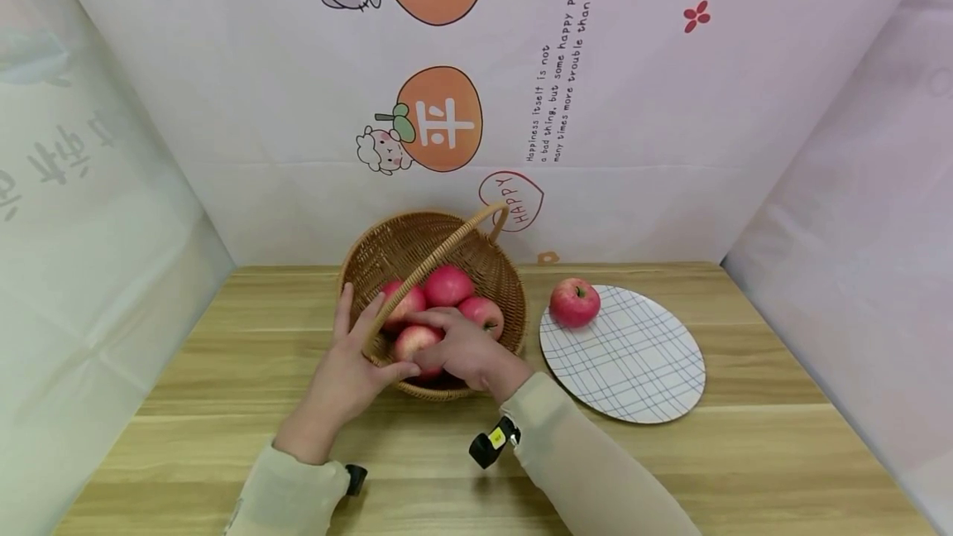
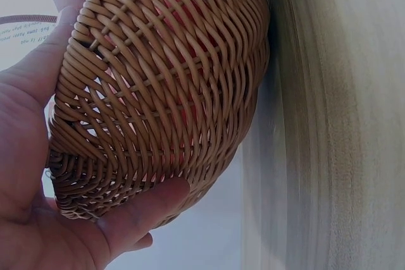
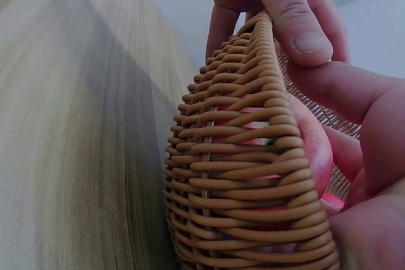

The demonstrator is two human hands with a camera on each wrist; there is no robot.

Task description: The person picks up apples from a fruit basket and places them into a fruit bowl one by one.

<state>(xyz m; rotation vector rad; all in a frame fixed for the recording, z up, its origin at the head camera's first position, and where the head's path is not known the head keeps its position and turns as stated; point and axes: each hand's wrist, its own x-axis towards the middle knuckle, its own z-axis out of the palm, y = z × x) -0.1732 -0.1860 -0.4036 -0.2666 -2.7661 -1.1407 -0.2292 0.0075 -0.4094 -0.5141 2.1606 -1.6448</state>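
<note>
A round wicker basket [image 1: 387, 242] with an arched handle [image 1: 454, 238] stands on the table with several red apples [image 1: 449, 284] inside. My left hand [image 1: 344, 375] grips its left front rim by the foot of the handle. In the left wrist view, the thumb and fingers lie spread along the woven side. Reaching over the front right rim, my right hand [image 1: 472, 354] holds the front apple [image 1: 412, 344] inside the basket, its fingers bent around the fruit. The right wrist view shows that apple [image 3: 313, 140] just behind the rim, partly hidden by the weave.
Right of the basket lies a round white plate [image 1: 633, 362] with a blue checked pattern. One red apple [image 1: 575, 303] sits at its upper left edge. A printed white cloth [image 1: 618, 213] rises behind the wooden table [image 1: 417, 453], with pale cloth walls at both sides.
</note>
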